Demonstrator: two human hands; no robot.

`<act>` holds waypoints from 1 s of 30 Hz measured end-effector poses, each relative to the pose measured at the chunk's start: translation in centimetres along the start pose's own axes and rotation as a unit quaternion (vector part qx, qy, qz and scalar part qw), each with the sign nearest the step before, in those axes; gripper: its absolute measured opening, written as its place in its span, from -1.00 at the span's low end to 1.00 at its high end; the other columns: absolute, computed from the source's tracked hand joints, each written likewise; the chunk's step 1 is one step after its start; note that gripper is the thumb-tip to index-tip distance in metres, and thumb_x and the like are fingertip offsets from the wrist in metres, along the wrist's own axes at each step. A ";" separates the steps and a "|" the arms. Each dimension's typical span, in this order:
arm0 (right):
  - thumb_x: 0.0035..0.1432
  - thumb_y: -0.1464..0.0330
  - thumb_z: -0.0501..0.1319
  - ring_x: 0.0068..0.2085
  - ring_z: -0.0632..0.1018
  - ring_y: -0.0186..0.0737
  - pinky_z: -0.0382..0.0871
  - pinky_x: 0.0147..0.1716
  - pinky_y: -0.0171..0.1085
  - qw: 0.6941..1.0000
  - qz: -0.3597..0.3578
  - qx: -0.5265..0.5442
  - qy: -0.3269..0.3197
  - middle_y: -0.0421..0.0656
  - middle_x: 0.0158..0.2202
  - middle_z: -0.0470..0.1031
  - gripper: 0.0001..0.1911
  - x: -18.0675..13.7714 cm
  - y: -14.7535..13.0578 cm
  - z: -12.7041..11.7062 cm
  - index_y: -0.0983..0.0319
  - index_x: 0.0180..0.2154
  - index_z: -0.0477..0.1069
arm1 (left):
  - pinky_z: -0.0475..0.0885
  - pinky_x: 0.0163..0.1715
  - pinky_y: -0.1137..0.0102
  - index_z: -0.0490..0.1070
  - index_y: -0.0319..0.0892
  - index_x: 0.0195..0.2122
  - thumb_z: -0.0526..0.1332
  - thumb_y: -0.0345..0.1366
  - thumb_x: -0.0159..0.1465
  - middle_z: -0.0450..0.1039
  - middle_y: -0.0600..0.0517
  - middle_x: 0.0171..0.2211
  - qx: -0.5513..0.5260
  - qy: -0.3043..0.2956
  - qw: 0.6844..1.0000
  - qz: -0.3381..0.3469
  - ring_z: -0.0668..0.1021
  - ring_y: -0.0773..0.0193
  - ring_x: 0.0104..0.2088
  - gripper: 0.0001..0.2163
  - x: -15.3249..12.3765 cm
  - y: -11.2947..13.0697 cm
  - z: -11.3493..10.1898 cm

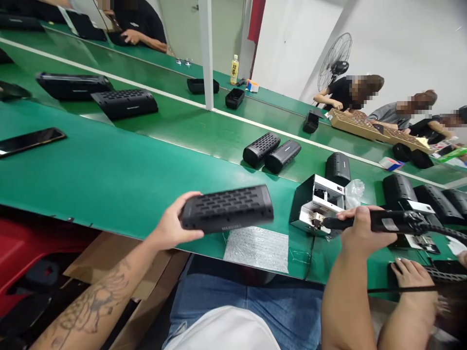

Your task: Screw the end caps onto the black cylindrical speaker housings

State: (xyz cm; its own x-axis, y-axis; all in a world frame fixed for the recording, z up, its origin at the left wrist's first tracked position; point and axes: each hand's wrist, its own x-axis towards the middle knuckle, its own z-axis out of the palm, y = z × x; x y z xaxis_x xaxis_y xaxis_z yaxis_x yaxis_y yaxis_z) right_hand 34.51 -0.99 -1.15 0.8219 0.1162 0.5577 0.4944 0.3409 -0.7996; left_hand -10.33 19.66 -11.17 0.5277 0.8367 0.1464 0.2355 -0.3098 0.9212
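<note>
My left hand (174,222) grips one end of a black speaker housing (228,208) with rows of slots in its face, tilted above the green bench. In my right hand (363,232) is a black electric screwdriver (388,221), lying nearly level with its cable running off to the right. Its nose points at the front of a black-and-white screw feeder (317,201); whether the bit touches the feeder is too small to tell. Below the speaker housing, a sheet of silvery foam (257,249) rests at the bench edge.
Several black speaker housings stand along the belt, including one pair (261,148) ahead. A phone (32,141) lies at left. Close on my right, a co-worker's hand (412,274) rests by another housing. A white post (206,53) rises beyond the belt; several people sit across.
</note>
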 end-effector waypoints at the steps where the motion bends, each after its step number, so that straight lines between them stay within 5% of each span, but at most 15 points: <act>1: 0.06 0.12 0.60 -0.63 0.49 -0.23 0.50 -0.54 -0.16 1.000 0.005 -0.002 -0.010 -0.29 -0.59 0.51 -0.59 0.1 0.3 0.0 0.15 -0.38 0.44 | 0.72 0.33 -0.04 0.42 0.03 0.47 0.68 -0.03 0.01 0.63 -0.13 0.36 0.004 -0.028 1.000 -0.002 0.75 -0.24 0.28 -0.03 -1.5 0.6 1.5; 8: 0.05 0.14 0.62 -0.65 0.48 -0.24 0.50 -0.58 -0.17 0.996 0.034 -0.005 -0.078 -0.31 -0.62 0.47 -0.60 -0.3 0.9 -0.9 0.15 -0.37 0.46 | 0.58 0.52 -0.09 0.38 0.09 0.49 0.64 -0.18 0.09 0.49 -0.12 0.49 0.024 -0.127 0.992 0.002 0.66 -0.21 0.41 -0.08 -4.7 2.5 8.8; 15: 0.06 0.18 0.49 -0.63 0.48 -0.26 0.58 -0.53 -0.15 0.998 -0.043 0.025 -0.040 -0.36 -0.59 0.51 -0.69 -0.8 -1.5 -1.7 0.11 -0.34 0.40 | 0.43 0.64 -0.12 0.21 0.15 0.63 0.64 -0.17 0.19 0.33 -0.17 0.61 0.014 -0.181 0.981 0.069 0.50 -0.22 0.58 0.02 -4.9 2.2 10.7; 19: 0.04 0.13 0.53 -0.66 0.45 -0.27 0.51 -0.59 -0.20 0.999 -0.035 0.015 -0.039 -0.38 -0.62 0.47 -0.61 0.2 -0.1 -0.8 0.09 -0.31 0.36 | 0.37 0.67 -0.14 -0.02 0.16 0.76 0.65 -0.07 0.23 0.17 -0.20 0.71 0.051 -0.207 0.975 0.068 0.37 -0.25 0.67 0.18 -5.1 1.5 11.4; 21: 0.04 0.10 0.55 -0.67 0.44 -0.26 0.50 -0.60 -0.19 0.998 -0.013 0.004 -0.060 -0.38 -0.64 0.47 -0.58 0.5 0.7 -0.5 0.09 -0.32 0.36 | 0.42 0.63 -0.19 -0.01 0.17 0.76 0.65 -0.03 0.24 0.26 -0.22 0.66 0.083 -0.166 0.977 0.105 0.44 -0.29 0.62 0.18 -6.3 0.1 11.5; 24: 0.04 0.11 0.56 -0.66 0.46 -0.25 0.52 -0.58 -0.18 0.997 0.002 -0.005 -0.080 -0.38 -0.64 0.47 -0.59 0.4 0.8 -0.2 0.10 -0.33 0.38 | 0.67 0.40 -0.19 0.32 0.25 0.61 0.58 -0.15 0.30 0.63 -0.17 0.34 0.131 0.012 0.965 0.228 0.73 -0.25 0.31 -0.13 -11.3 -3.6 10.6; 26: 0.02 0.16 0.55 -0.66 0.47 -0.25 0.52 -0.57 -0.19 0.996 0.006 -0.004 -0.088 -0.36 -0.64 0.47 -0.63 0.1 0.1 -0.2 0.12 -0.34 0.41 | 0.82 0.07 0.01 0.54 0.33 0.40 0.49 -0.31 0.31 0.73 -0.04 0.01 0.167 0.105 0.951 0.237 0.82 -0.09 -0.02 -0.36 -17.0 -6.4 8.9; 30: -0.04 0.12 0.54 -0.63 0.49 -0.23 0.57 -0.56 -0.15 0.997 0.028 0.023 -0.070 -0.35 -0.60 0.48 -0.61 -0.2 -1.8 -3.1 0.11 -0.33 0.41 | 0.79 -0.36 0.22 0.70 0.39 0.12 0.37 -0.31 0.25 0.77 0.08 -0.19 0.231 0.034 0.968 0.093 0.82 -0.02 -0.30 -0.53 -31.5 -9.1 3.5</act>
State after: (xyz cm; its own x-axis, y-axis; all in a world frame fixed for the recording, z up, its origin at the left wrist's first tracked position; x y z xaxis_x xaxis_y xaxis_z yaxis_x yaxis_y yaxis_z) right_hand 34.31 -4.50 -0.47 0.7990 0.2640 0.5402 0.4323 0.3722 -0.8213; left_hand -26.21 -5.43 -25.40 0.5451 0.7702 0.3312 0.4902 -0.6132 0.6194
